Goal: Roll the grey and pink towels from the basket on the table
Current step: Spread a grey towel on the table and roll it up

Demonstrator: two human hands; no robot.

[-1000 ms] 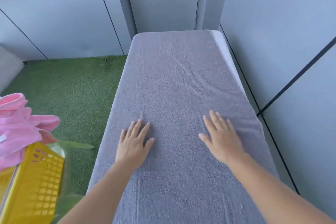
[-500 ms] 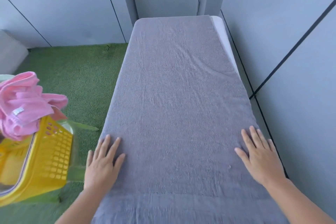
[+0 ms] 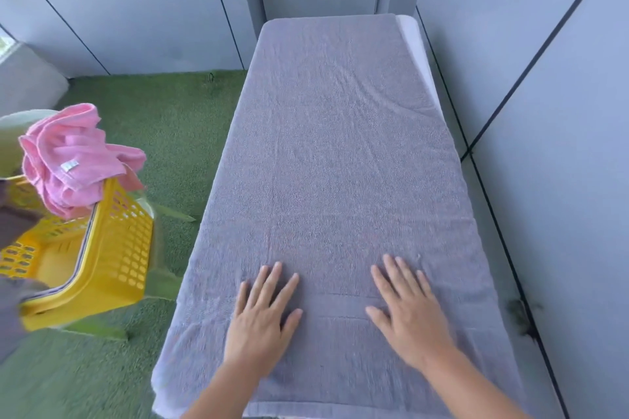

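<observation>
A grey towel (image 3: 340, 153) lies spread flat along the whole narrow white table (image 3: 413, 36), whose bare edge shows at the far right. My left hand (image 3: 262, 320) presses flat on the towel's near end, fingers straight and spread. My right hand (image 3: 412, 313) lies flat beside it, a little to the right of the middle. A crumpled pink towel (image 3: 73, 156) hangs over the rim of a yellow plastic basket (image 3: 112, 255) to the left of the table.
Green artificial turf (image 3: 163, 119) covers the floor on the left. Grey panelled walls close in behind the table and along its right side. A pale stool or seat (image 3: 20, 126) stands partly hidden behind the basket.
Both hands slid from the towel's outer edges inward to its near middle. Before that they had swept outward and toward me from the centre.
</observation>
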